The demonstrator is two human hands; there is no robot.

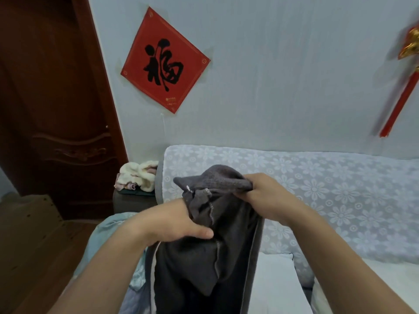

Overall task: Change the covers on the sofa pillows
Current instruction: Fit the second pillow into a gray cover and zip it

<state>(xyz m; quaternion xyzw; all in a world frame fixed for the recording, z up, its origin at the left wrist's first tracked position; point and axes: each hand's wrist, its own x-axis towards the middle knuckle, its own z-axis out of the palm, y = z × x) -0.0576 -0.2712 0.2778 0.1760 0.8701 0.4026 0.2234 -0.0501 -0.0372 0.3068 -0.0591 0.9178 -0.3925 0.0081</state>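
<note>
From the head camera, a dark grey pillow cover (204, 252) hangs upright in front of the person, its lower edge running out of the bottom of the frame. The right hand (260, 196) pinches the cover's bunched top edge, fingers curled round the fabric near the zip (188, 188). The left hand (181, 223) grips the cover's left side lower down, thumb lying across the cloth. Behind and to the right stands the sofa (328, 196), its backrest draped in white flower-patterned lace, with open seat room to the right of the cover. A pale blue cloth (106, 241) lies at the left edge below the forearm. On a small stand beside the sofa arm sits a cream bundle (138, 175); a dark wooden door (56, 98) and a red wall paper (165, 61) are behind
</note>
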